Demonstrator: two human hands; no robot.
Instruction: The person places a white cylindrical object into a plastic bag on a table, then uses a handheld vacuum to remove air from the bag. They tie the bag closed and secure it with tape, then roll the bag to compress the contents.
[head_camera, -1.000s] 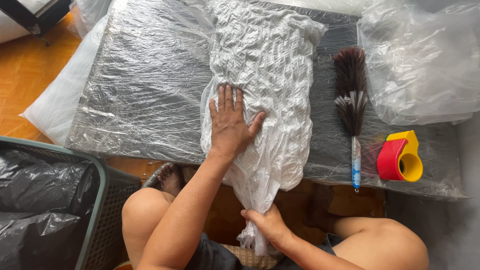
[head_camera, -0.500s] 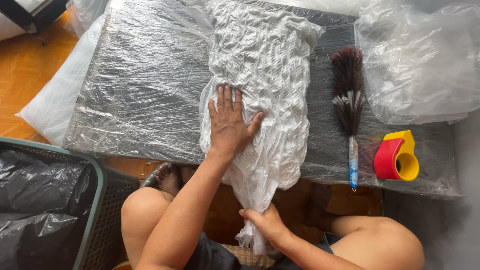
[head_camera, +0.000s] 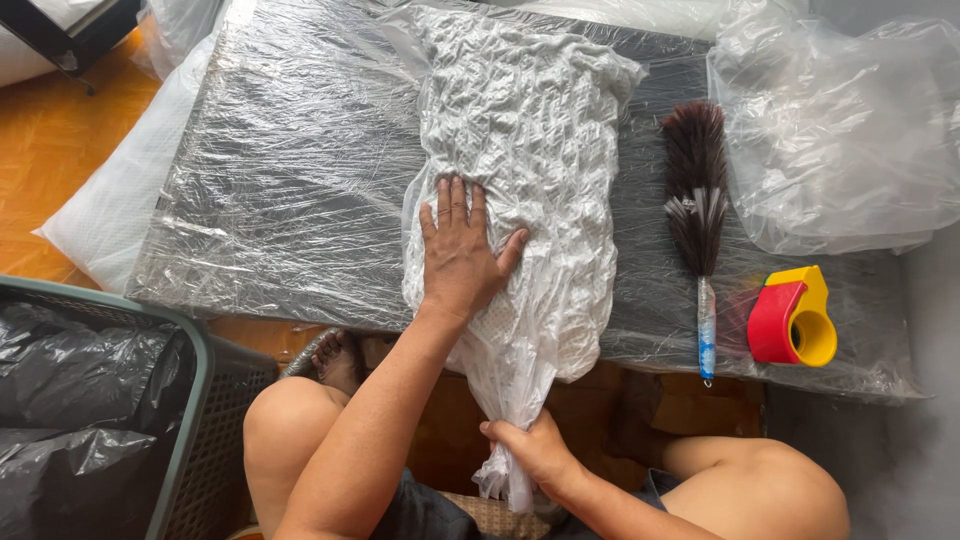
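Centrally, a plastic-wrapped dark desk carries a crinkled white bagged bundle. On the bundle lies the left hand, flat, fingers spread. Below the bundle, the right hand has fingers clamped on its gathered neck. Right of the bundle lie a feather duster and a red-yellow tape dispenser.

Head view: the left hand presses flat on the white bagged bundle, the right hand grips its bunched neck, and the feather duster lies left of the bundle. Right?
Not quite. In the head view the feather duster lies right of the bundle, beside the red-and-yellow tape dispenser. The left hand and right hand are as stated.
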